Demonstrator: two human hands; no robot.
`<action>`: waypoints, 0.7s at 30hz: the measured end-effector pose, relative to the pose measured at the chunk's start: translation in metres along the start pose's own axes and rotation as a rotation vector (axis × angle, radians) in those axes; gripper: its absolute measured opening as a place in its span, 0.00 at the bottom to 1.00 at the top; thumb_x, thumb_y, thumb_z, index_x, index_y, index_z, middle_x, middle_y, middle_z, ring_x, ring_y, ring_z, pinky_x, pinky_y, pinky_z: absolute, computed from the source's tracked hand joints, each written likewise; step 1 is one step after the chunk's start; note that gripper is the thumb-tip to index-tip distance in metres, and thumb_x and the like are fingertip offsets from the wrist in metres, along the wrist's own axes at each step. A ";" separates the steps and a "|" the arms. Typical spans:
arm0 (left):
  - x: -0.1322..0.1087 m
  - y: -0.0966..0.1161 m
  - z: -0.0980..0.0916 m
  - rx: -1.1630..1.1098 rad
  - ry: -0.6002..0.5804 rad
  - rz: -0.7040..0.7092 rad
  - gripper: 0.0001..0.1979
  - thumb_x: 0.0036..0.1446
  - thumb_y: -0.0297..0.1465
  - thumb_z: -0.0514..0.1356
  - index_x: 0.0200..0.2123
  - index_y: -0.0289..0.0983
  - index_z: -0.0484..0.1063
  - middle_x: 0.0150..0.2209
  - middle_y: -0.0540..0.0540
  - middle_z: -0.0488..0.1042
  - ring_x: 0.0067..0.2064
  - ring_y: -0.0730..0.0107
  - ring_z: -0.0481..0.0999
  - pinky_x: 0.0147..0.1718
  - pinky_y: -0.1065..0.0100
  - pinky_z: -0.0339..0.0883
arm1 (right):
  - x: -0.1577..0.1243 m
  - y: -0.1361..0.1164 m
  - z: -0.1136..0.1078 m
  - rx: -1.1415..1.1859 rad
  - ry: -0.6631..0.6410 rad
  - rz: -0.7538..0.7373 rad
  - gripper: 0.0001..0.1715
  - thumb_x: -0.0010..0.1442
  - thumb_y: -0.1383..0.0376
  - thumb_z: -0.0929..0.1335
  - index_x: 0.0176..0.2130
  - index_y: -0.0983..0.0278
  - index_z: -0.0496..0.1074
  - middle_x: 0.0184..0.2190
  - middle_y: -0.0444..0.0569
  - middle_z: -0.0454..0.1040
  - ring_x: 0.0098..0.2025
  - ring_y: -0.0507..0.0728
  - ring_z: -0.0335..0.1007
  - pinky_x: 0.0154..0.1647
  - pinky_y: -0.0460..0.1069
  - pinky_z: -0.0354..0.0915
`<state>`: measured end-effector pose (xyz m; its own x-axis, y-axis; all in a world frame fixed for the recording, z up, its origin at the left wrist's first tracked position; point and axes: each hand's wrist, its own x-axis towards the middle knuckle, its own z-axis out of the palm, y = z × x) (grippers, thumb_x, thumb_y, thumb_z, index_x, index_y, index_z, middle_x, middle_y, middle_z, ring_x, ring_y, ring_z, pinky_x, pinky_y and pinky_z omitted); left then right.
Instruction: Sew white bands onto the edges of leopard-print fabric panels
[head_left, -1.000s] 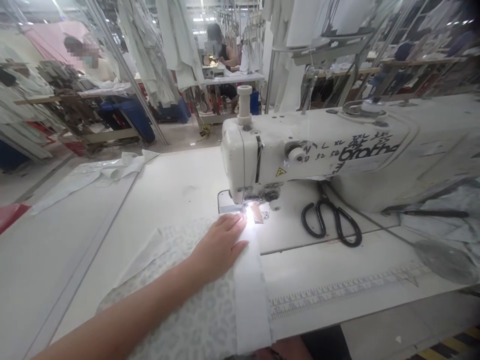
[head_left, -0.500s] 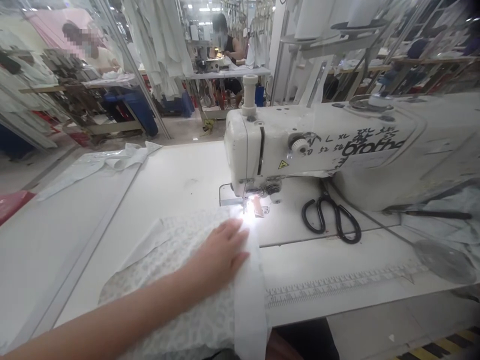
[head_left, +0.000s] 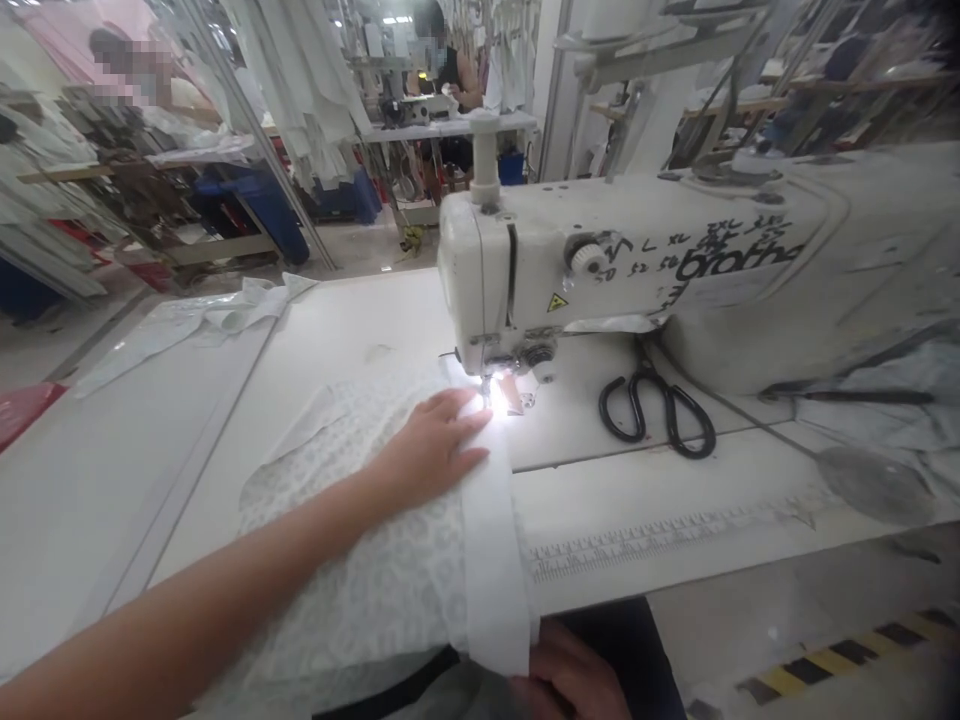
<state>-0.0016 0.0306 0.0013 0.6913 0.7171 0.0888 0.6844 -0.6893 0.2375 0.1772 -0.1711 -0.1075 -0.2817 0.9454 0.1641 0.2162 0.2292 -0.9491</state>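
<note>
My left hand (head_left: 435,447) lies flat, fingers stretched out, on a pale patterned fabric (head_left: 360,570), just left of the lit needle area (head_left: 495,392) of a white sewing machine (head_left: 600,275). A plain white band (head_left: 491,540) runs along the fabric's right edge from the needle down to the table's near edge. My right hand (head_left: 574,680) is at the bottom edge, below the table, its fingers curled at the lower end of the white band; whether it grips the band is unclear.
Black scissors (head_left: 656,410) lie on the table right of the needle. A printed ruler (head_left: 652,535) runs along the table's front. White cloth scraps (head_left: 217,315) lie at the far left. Grey fabric (head_left: 892,400) is piled at the right. People sit at other tables behind.
The patterned fabric and white band have fed further under the needle, with my left hand following. My right hand has come into view at the band's lower end.
</note>
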 end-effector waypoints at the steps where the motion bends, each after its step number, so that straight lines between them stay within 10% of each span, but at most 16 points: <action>1: 0.002 -0.002 -0.002 0.006 -0.011 0.017 0.21 0.60 0.38 0.51 0.55 0.39 0.63 0.59 0.40 0.58 0.61 0.54 0.54 0.57 0.51 0.51 | 0.000 -0.003 -0.001 0.027 0.021 -0.018 0.11 0.59 0.69 0.63 0.37 0.60 0.74 0.34 0.49 0.74 0.36 0.55 0.71 0.35 0.46 0.67; 9: -0.053 0.024 -0.009 0.038 -0.042 -0.324 0.27 0.60 0.46 0.47 0.59 0.42 0.55 0.64 0.44 0.48 0.65 0.51 0.43 0.58 0.47 0.50 | -0.013 -0.029 -0.007 0.140 0.173 0.178 0.06 0.57 0.70 0.65 0.28 0.64 0.70 0.26 0.45 0.69 0.29 0.52 0.67 0.30 0.45 0.62; 21: -0.078 -0.015 -0.006 0.247 0.015 -0.452 0.26 0.63 0.41 0.44 0.59 0.33 0.54 0.62 0.40 0.53 0.65 0.55 0.45 0.60 0.51 0.46 | -0.021 -0.039 -0.012 0.148 0.265 0.206 0.09 0.55 0.69 0.66 0.24 0.64 0.65 0.22 0.42 0.66 0.25 0.50 0.61 0.27 0.44 0.58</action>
<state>-0.0668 -0.0143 -0.0031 0.3120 0.9491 0.0442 0.9495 -0.3130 0.0202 0.1856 -0.1974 -0.0711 0.0098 0.9999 0.0108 0.0997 0.0098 -0.9950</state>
